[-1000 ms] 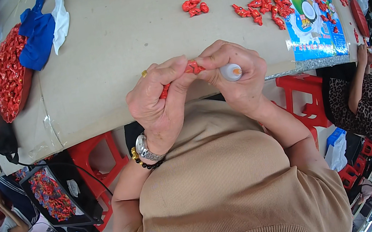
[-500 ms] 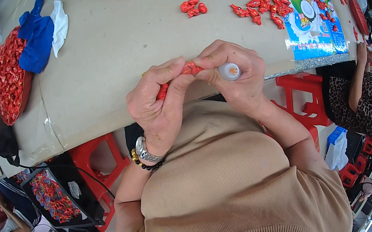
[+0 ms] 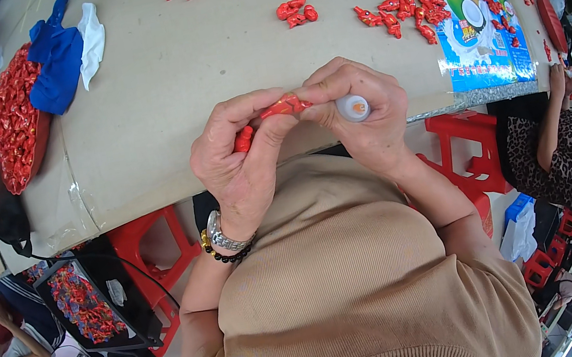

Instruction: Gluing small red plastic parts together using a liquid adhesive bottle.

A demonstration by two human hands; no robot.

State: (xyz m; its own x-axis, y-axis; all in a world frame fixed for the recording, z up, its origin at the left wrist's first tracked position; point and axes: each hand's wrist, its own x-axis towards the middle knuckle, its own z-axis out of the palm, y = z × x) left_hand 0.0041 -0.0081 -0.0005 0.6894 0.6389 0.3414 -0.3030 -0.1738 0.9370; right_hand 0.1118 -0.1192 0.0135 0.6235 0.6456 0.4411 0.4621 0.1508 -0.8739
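My left hand (image 3: 237,156) pinches a small red plastic piece (image 3: 283,108) just above the near edge of the cardboard-covered table (image 3: 206,63); a second bit of red shows under its fingers. My right hand (image 3: 359,117) grips the same red piece at its right end and also holds a small white tube with an orange tip (image 3: 353,107) between its fingers. The two hands touch each other. A metal watch and a dark bead bracelet sit on my left wrist.
Loose red pieces lie in clusters (image 3: 296,10) (image 3: 402,11) on the table. A heap of red pieces (image 3: 15,118) and blue and white cloths (image 3: 57,54) sit at the left. A printed blue sheet (image 3: 470,11) lies at right. Red stools (image 3: 470,148), a bin of pieces (image 3: 84,303), and a seated person (image 3: 568,146) are nearby.
Both hands stay in the same spot holding the red piece. Only slight finger shifts show.
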